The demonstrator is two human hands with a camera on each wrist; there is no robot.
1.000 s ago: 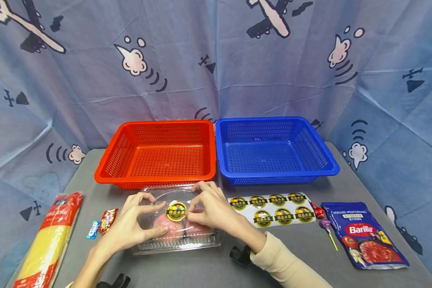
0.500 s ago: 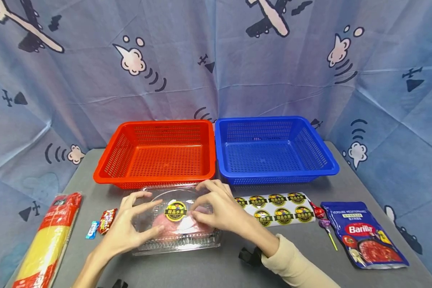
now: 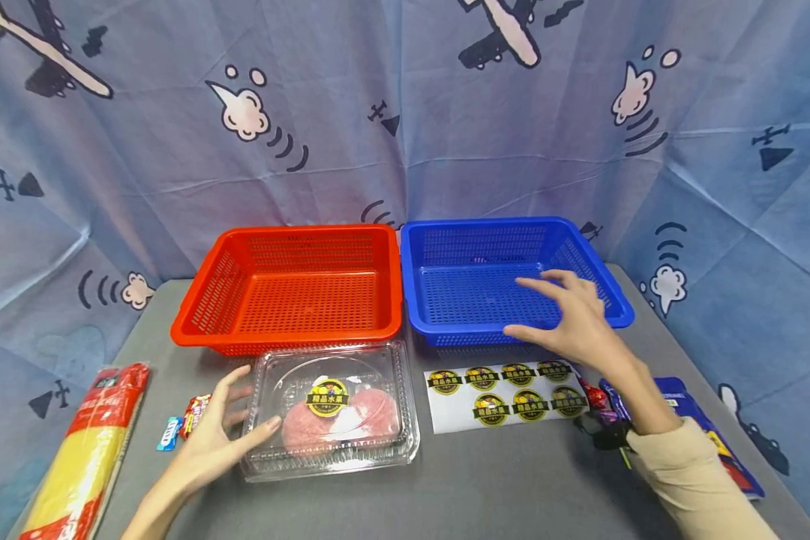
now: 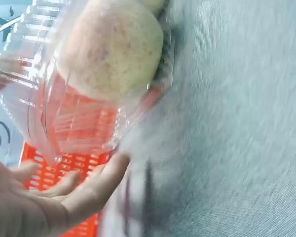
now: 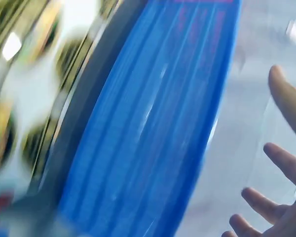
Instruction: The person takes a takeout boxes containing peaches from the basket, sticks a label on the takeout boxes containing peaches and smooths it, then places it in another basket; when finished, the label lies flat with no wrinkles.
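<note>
- The clear plastic clamshell box lies flat on the grey table, just in front of the red basket, its long axis running left to right.
- One round black-and-yellow sticker sits on its lid; the writing on it is too small to read.
- Inside are two pinkish round fruits, side by side.
- The left hand rests against the box's left end with fingers spread and straight, thumb touching the near-left corner; it clamps nothing.
- The right hand hovers over the near rim of the blue basket, fingers spread apart, holding nothing.
- A white sticker sheet lies just right of the box with eight matching round stickers, in two rows of four.
- The blue pouch, partly under the right sleeve, has its label hidden.
- Two lollipops lie between sheet and pouch.
- At far left lies one long red-and-yellow pack; beside it are two small wrapped candies, one blue, one red.
- Two baskets stand side by side, touching.
</note>
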